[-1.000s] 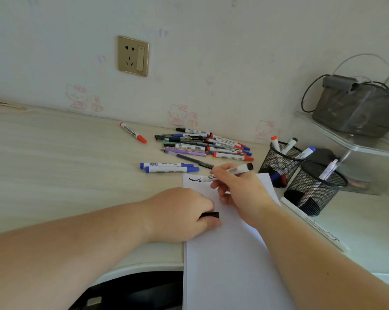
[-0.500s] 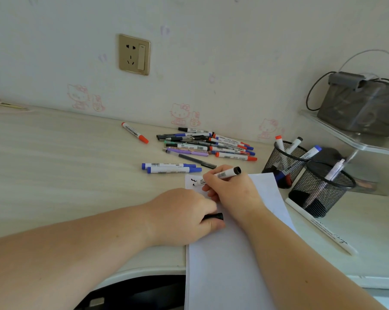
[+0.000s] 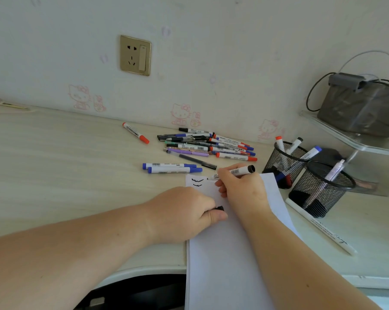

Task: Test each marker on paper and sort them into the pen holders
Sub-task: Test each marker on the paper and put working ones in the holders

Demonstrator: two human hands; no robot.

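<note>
Black marker is gripped by the right hand, its tip on the paper, while the left hand beside pinches the black cap.

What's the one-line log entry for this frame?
step: testing | right hand: holds black marker, tip at paper | left hand: pinches black cap | marks: two squiggles | holders: partly filled

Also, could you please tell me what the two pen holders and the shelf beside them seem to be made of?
The two pen holders look like black metal mesh, see-through with solid rims. The shelf seems to be clear acrylic or glass, its edge glinting.
</note>
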